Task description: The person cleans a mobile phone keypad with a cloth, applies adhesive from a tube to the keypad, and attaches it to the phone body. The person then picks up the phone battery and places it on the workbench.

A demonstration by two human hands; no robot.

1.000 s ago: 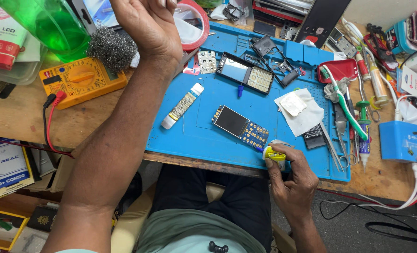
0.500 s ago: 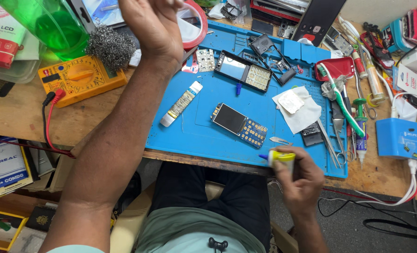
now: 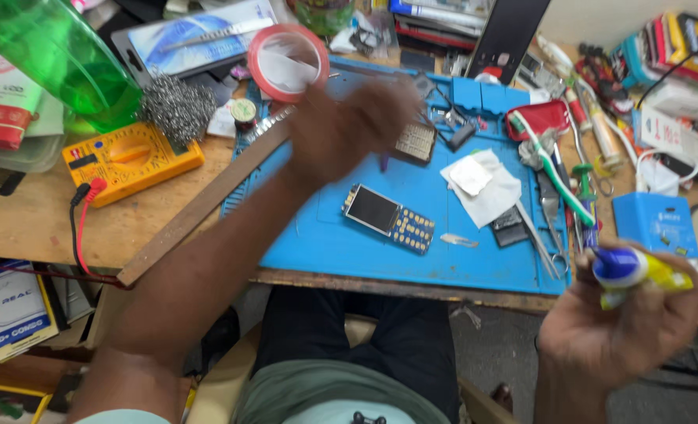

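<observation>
Cluttered wooden workbench (image 3: 27, 220), pale wall (image 3: 592, 20), perhaps grey floor (image 3: 498, 345)

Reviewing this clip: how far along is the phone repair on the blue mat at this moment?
Early to middle. Done: the keypad phone lies alone, face up, mid-mat, with tweezers, scissors and a white wipe beside it. In hand: the right hand grips a yellow tube with a blue cap; the blurred left hand hovers over the mat. Left: the tube looks capped, nothing applied.

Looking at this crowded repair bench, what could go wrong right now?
The left hand sweeps low over the blue mat; it might knock the keypad phone or small parts nearby. The right hand holds a yellow tube off the bench edge; if dropped, it would probably fall to the floor.
</observation>
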